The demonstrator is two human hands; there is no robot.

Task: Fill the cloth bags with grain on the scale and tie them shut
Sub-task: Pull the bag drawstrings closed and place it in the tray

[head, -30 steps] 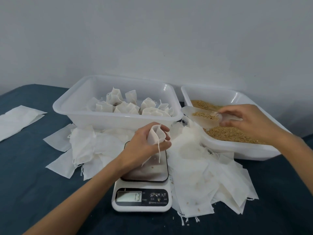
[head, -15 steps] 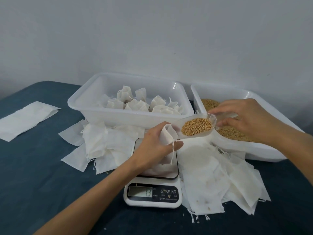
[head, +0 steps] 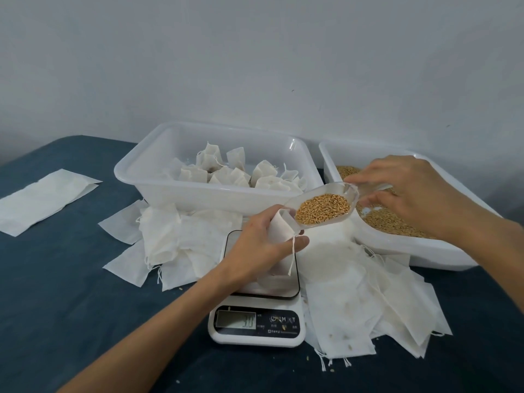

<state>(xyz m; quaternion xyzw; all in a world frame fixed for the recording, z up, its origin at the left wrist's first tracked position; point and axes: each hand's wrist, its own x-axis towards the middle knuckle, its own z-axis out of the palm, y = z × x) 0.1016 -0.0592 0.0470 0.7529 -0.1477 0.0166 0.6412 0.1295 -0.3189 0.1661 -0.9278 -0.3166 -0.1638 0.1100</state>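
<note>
White flat cloth bags (head: 181, 248) lie unfilled left of the scale (head: 256, 324), and more lie to its right; tied bags (head: 235, 173) fill the tub (head: 158, 182) behind it. Over the scale, the left hand (head: 256, 248) fingers (head: 300, 241) pinch the open bag (head: 279, 231) upright. Right hand (head: 408, 191) fingers are closed on the scoop (head: 323, 208), its lip at the bag mouth; grain appears unpoured. Tying remains.

Dark blue table (head: 65, 279): scale (head: 256, 324); two tubs (head: 198, 194); loose bags (head: 368, 307).
</note>
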